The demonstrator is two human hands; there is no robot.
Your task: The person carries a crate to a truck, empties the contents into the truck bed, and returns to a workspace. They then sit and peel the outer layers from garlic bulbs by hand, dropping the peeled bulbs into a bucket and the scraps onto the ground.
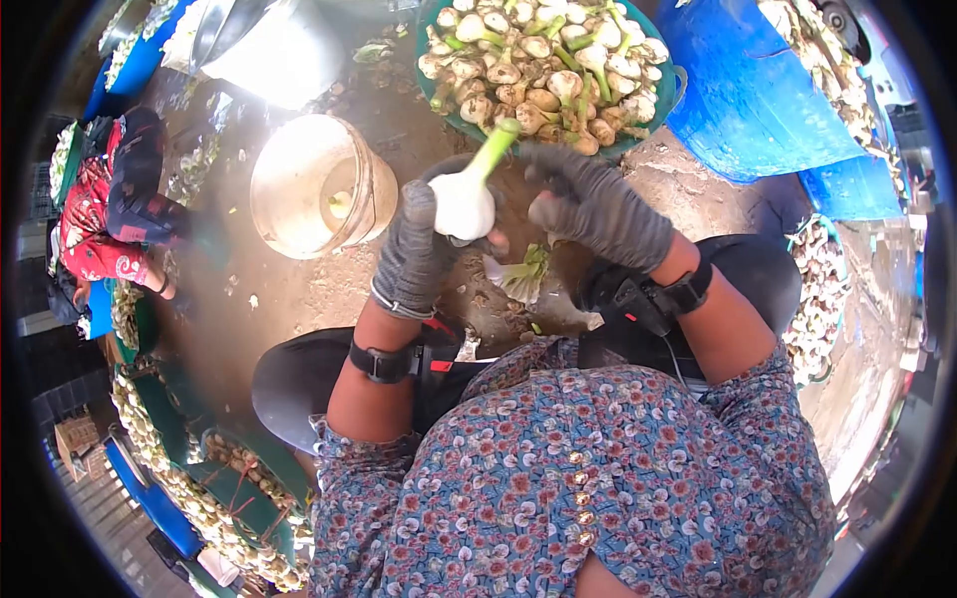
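My left hand [414, 244], in a grey knitted glove, is closed around a white garlic bulb [464, 204] with a short green stem pointing up and to the right. Just right of the bulb is my right hand [598, 209], gloved the same way. Its fingers are bent and smeared by motion, so I cannot make out whether anything is in them. Beyond both hands stands a round green tub [670, 95] heaped with soil-stained garlic bulbs [543, 70]. A cut leafy top [523, 274] lies on the ground below the hands.
A whitish bucket [374, 194] with a pale piece inside stands to the left. Large blue containers [738, 100] are at upper right. More garlic [817, 299] fills a tub at right. Another person [105, 209] sits at far left, near green tubs [159, 404] of garlic.
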